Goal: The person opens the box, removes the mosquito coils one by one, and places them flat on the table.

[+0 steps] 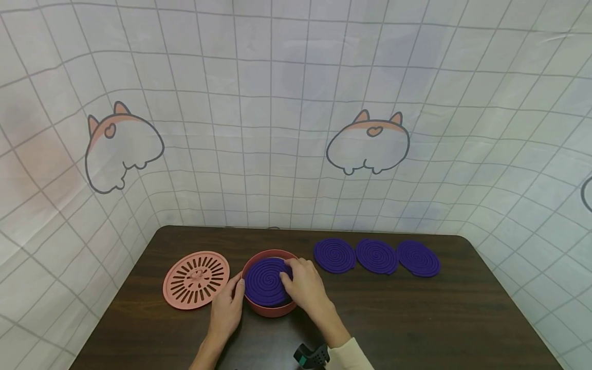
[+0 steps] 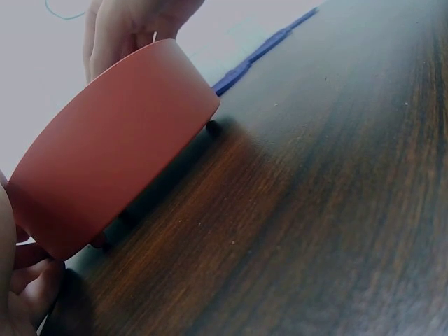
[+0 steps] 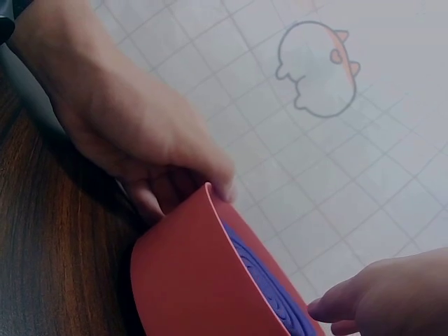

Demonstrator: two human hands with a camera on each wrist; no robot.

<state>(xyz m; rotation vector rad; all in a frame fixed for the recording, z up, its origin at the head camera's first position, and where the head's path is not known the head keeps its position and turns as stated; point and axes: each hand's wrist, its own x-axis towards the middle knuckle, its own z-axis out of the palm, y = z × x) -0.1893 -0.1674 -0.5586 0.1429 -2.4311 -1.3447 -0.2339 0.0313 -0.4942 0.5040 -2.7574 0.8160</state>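
Observation:
A round red mosquito coil box stands on the table with a purple mosquito coil inside its rim. My left hand holds the box at its left side, thumb over the rim and fingers against the outer wall. At the coil's right edge, my right hand pinches it between thumb and forefinger. From the left wrist, the box wall hides the coil, and the right hand shows above the rim. The right wrist view catches the coil just below the rim.
Left of the box lies a pink slotted lid. Three more purple coils lie in a row at the back right of the dark wooden table. A white gridded curtain surrounds the table's back and sides.

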